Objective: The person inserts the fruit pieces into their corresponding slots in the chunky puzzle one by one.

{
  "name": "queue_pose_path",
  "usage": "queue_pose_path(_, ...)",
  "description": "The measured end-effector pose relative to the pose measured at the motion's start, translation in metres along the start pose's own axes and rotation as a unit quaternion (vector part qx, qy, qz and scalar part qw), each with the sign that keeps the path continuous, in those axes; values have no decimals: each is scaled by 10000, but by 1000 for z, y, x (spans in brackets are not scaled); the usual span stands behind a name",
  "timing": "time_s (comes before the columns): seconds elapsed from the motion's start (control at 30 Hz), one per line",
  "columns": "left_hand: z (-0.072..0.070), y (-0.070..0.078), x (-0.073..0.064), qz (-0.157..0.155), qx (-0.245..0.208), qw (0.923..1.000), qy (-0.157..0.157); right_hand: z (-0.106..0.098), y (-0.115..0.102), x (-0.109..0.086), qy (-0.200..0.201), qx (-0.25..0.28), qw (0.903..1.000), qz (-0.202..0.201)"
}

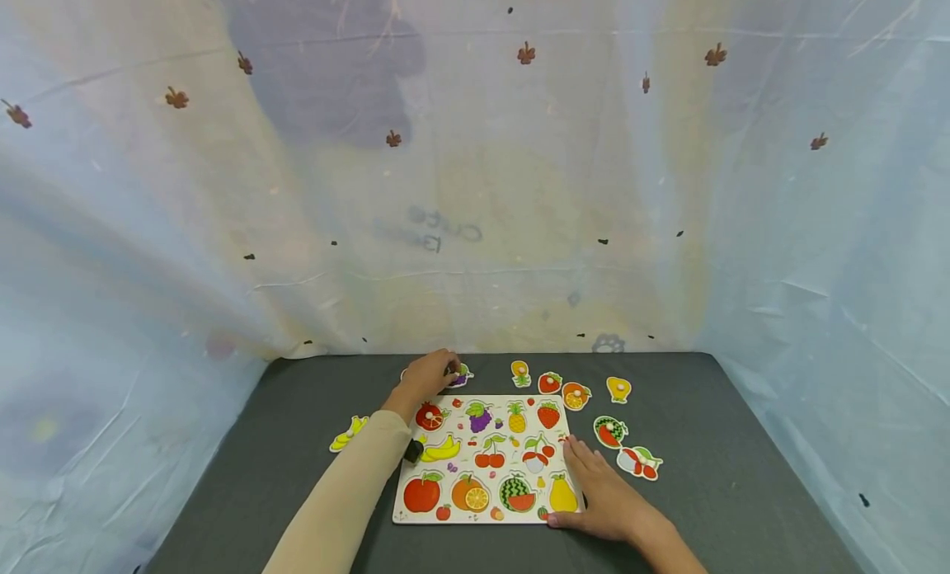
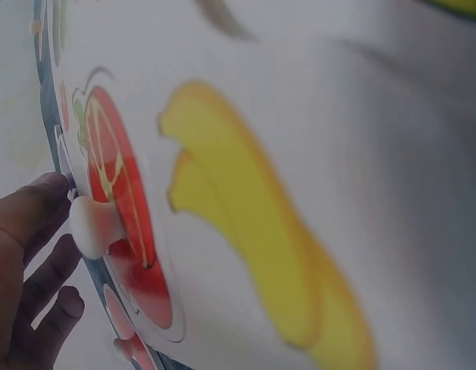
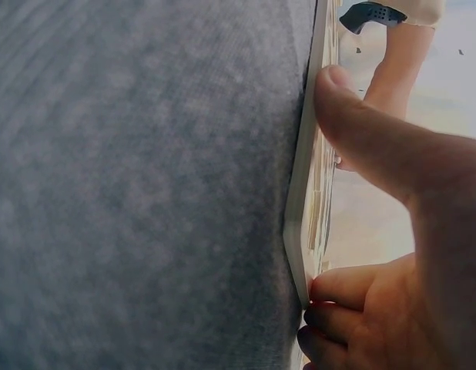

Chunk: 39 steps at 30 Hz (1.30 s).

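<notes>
My left hand (image 1: 430, 378) reaches past the far left edge of the white fruit puzzle board (image 1: 486, 515). Its fingertips pinch the grape puzzle piece (image 1: 463, 377), partly covered by the fingers. In the left wrist view, the pomegranate piece (image 2: 119, 185) sits in the board with its white knob sticking up, next to the fingers (image 2: 53, 189). Against the board's near right corner rests my right hand (image 1: 604, 496), fairly straight fingers along the right side. Seen from the right wrist, the thumb (image 3: 342, 92) presses the board's front edge.
A banana piece (image 1: 349, 434) lies left of the board. Behind and to the right lie a pineapple piece (image 1: 520, 374), strawberry piece (image 1: 549, 383), orange piece (image 1: 576, 397), pear piece (image 1: 618, 390), watermelon piece (image 1: 610, 431) and cherry piece (image 1: 640, 463). A patterned curtain (image 1: 482, 186) surrounds the dark table (image 1: 712, 508).
</notes>
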<state>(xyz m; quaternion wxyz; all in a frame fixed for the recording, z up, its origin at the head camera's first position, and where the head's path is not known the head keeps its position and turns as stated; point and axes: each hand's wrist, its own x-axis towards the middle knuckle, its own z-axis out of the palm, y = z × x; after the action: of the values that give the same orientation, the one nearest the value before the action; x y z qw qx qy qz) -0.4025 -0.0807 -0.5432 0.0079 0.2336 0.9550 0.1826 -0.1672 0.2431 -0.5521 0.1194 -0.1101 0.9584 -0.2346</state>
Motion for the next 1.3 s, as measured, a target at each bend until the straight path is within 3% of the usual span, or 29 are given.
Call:
queue_pose_path(0.57,1,-2,-2,-52,-143,9998,105,-2,-4,-1,-1,42,10000,22)
queue_pose_path(1.07,-4,5,-11,139,22,9998,126,-3,-3,-2,-39,42,9999,138)
queue_pose_path(1.3,-10,10,-20,399,204,9988,190,-3,-2,-1,-42,10,9999,138)
